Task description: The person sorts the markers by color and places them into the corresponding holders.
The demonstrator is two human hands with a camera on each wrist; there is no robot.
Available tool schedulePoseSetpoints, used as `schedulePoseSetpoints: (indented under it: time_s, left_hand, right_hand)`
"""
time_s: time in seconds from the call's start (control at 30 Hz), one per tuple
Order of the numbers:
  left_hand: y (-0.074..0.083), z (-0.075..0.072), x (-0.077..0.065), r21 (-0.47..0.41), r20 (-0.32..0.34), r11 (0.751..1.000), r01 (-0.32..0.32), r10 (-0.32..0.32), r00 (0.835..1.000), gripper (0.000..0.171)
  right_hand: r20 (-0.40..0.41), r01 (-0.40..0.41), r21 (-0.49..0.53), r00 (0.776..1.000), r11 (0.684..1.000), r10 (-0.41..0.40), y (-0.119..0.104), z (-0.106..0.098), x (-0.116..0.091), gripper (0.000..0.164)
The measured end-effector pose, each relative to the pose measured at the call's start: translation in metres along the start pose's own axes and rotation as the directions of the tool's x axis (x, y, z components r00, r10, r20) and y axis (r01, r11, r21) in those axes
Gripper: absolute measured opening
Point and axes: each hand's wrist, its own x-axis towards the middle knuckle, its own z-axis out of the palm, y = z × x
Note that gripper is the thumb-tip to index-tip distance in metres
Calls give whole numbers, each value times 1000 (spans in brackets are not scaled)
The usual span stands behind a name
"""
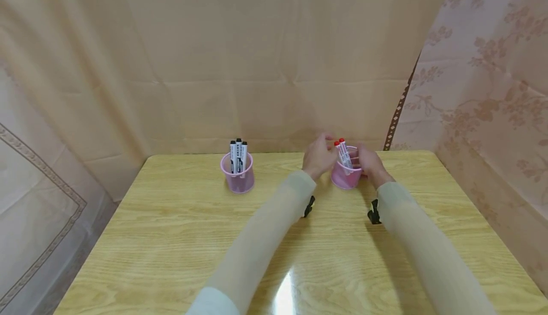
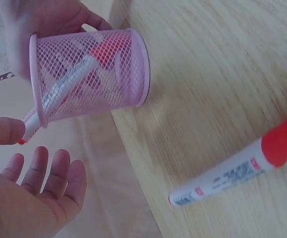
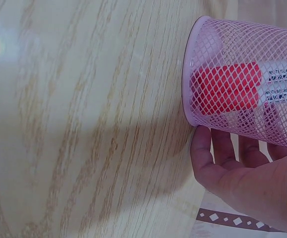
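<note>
My right hand [image 1: 371,163] grips the side of a pink mesh pen holder [image 1: 346,180], its fingers [image 3: 222,151] curled along the mesh. Inside, two whiteboard markers [image 1: 345,155] lean with red ends up and their red caps [image 3: 227,88] at the bottom. My left hand [image 1: 319,157] is beside the rim, fingers [image 2: 59,173] spread and loosely bent. Its thumb is close to one marker's upper end; whether they touch I cannot tell. Another red-capped marker [image 2: 222,173] appears over the tabletop in the left wrist view; I cannot find it in the head view.
To the left stands a second pink mesh pen holder [image 1: 240,184] with three black-ended markers [image 1: 238,157]. Both holders are near the back edge of the wood-grain table [image 1: 171,239]. Beige cloth [image 1: 239,67] hangs behind, and a flowered cloth [image 1: 492,105] on the right.
</note>
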Motion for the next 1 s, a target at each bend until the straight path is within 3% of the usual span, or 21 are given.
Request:
schedulePoseSetpoints:
  time_s: [0.2,0.37,0.53,0.67,0.77,0.87,0.93,1.0]
  left_hand:
    - [-6,-11,2,25,24,1000,-2,1,1000,38]
    - [-9,-26,1,48,119,999,18,-24,993,47]
    - [-14,-43,-2,171,204,984,46,-81,976,44]
    - [-19,-51,-2,257,272,962,96,-168,948,14]
    - [-23,-56,-3,321,329,935,150,-259,908,17]
    - [-25,-61,-9,418,361,895,156,-322,875,36]
    - [-27,-62,-13,475,379,870,132,-338,862,44]
    - [-29,-60,-17,515,371,848,126,-353,859,40]
  right_hand:
    - [1,6,-11,1000,1000,-6,2,1,0,79]
    - [5,2,-7,1000,1000,-2,2,1,-2,78]
    - [8,2,-15,1000,1000,-2,1,0,-2,79]
    - [9,4,-36,1000,999,-3,0,0,-1,81]
    - [1,-5,-31,1000,1000,5,-1,0,-1,83]
    - [-7,-16,-23,1000,1000,16,-1,0,-1,85]
    - [-4,-17,-30,1000,999,17,0,-1,0,86]
    - [4,-17,-35,1000,999,18,0,-1,1,85]
